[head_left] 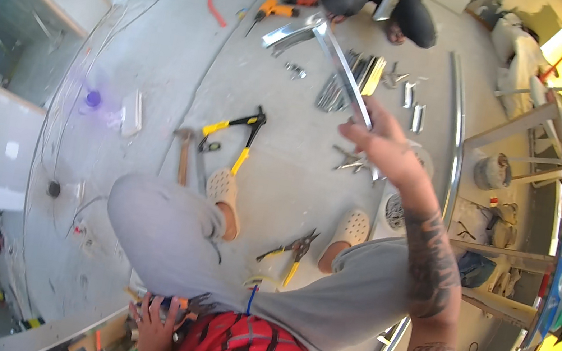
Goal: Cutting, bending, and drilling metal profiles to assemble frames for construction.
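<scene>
My right hand [390, 148] is stretched forward and closed around one end of a long silver metal profile [343, 72]. The profile slants away to the left, toward a second short silver piece [289, 34]; whether the two are joined I cannot tell. Low at my left side, my left hand [153, 327] has its fingers spread, beside an orange and dark object partly hidden by it. On the floor between my feet lie tin snips [291, 251] with yellow and black handles. A yellow and black hacksaw [240, 129] and a wooden-handled hammer [184, 154] lie to the left.
A person in dark trousers [416, 21] crouches ahead, near an orange cordless drill [273, 11]. Bundled metal strips [354, 77] and small brackets [418, 117] lie on the floor. To the right stand a long metal rail [457, 107] and a wooden frame holding a bucket [493, 171].
</scene>
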The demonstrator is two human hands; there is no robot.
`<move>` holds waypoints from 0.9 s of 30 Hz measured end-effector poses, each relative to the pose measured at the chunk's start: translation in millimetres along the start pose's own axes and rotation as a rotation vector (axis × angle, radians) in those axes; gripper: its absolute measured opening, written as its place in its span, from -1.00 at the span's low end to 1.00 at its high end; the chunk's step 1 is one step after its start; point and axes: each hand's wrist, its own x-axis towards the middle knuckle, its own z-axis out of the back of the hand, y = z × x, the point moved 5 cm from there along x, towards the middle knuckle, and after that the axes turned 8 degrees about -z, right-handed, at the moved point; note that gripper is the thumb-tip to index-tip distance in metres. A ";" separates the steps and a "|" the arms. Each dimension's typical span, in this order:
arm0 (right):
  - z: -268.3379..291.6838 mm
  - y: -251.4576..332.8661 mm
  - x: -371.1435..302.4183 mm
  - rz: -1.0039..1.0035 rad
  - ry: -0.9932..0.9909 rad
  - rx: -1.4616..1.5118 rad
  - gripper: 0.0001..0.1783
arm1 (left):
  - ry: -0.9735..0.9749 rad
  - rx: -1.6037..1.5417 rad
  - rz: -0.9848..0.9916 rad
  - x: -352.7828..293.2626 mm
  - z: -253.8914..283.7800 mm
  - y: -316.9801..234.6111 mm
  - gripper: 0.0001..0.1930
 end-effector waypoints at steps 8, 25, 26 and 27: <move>-5.9 17.9 -30.1 0.041 0.430 0.431 -0.47 | -0.221 -0.332 -0.064 -15.9 -25.7 43.3 -0.34; 8.1 24.0 -49.0 0.165 -0.014 -0.154 -0.47 | 0.384 -0.727 -0.262 24.6 152.9 91.2 -0.71; 8.8 28.2 -47.5 0.253 -0.088 -0.180 -0.47 | 0.381 -0.934 -0.190 29.7 135.6 85.2 -0.71; 7.2 30.0 -47.6 0.260 -0.093 -0.183 -0.47 | 0.373 -0.932 -0.195 37.1 121.5 77.3 -0.71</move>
